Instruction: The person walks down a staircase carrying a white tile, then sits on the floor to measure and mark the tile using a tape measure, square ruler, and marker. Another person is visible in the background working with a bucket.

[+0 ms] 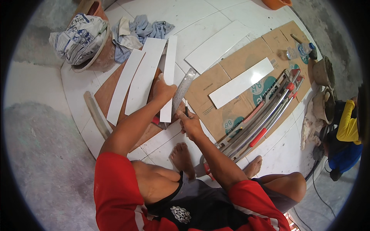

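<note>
My left hand (163, 91) is closed round a narrow white tile strip (168, 61), held lengthwise over a brown board. Right beside it a metal ruler (184, 86) slants up to the right; its lower end is partly hidden, with a bit of red (155, 119) showing near there. My right hand (189, 124), just below the ruler, is closed on a slim dark pen (186, 108) with a pale upper end. Two more white tile strips, a wide one (143, 82) and a curved-looking one (124, 86), lie left of my left hand on the brown board (103, 92).
Flattened cardboard (210, 82) at right bears a white tile strip (242, 82), a manual tile cutter (266, 107) and a plastic bottle (304, 48). Beyond lies another white tile (216, 46). Rags (142, 30) and a bucket (92, 57) stand far left; wooden strip (96, 115) nearer.
</note>
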`<state>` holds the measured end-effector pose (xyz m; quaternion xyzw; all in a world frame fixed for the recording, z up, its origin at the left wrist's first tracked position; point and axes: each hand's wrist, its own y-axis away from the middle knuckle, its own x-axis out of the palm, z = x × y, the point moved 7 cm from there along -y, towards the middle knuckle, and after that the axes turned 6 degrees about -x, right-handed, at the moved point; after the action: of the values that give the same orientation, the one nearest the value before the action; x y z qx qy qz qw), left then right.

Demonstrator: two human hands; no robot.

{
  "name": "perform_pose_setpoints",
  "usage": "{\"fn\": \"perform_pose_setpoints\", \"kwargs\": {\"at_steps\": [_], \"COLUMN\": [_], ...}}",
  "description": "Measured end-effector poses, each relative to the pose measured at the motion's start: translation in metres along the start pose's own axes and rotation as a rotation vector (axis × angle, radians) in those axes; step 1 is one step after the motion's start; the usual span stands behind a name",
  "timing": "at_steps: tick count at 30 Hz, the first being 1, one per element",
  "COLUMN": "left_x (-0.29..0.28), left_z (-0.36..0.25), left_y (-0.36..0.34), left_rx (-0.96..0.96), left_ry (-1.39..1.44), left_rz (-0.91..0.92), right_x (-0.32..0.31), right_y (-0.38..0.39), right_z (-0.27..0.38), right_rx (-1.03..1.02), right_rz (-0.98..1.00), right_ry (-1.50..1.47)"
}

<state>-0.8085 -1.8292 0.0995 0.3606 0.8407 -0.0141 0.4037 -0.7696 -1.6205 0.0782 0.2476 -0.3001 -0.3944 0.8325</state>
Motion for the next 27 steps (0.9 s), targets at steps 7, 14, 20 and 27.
{"fn": "perform_pose_setpoints", "kwargs": {"at_steps": [7, 14, 20, 27], "left_x": [-0.002, 0.010, 0.014, 0.020], "left_z": [-0.079, -0.191, -0.244, -0.255], "left_y": [-0.002, 0.011, 0.059, 0.067], "left_rx": [-0.063, -0.157, -0.159, -0.187], "left_ry": [0.547, 0.838, 0.786, 0.747], "left_rz": [0.284, 0.567, 0.523, 0.558], "right_x": [-0.025, -0.043, -0.062, -0.067], "right_y": [0.040, 0.105, 0.147, 0.169], "right_z": [0.057, 0.170, 0.212, 0.219], "right_rx": [-0.137, -0.446, -0.529, -0.533], "right_rz": [0.057, 0.093, 0.058, 0.098], "right_ry": [-0.182, -0.474, -0.594, -0.674]}}
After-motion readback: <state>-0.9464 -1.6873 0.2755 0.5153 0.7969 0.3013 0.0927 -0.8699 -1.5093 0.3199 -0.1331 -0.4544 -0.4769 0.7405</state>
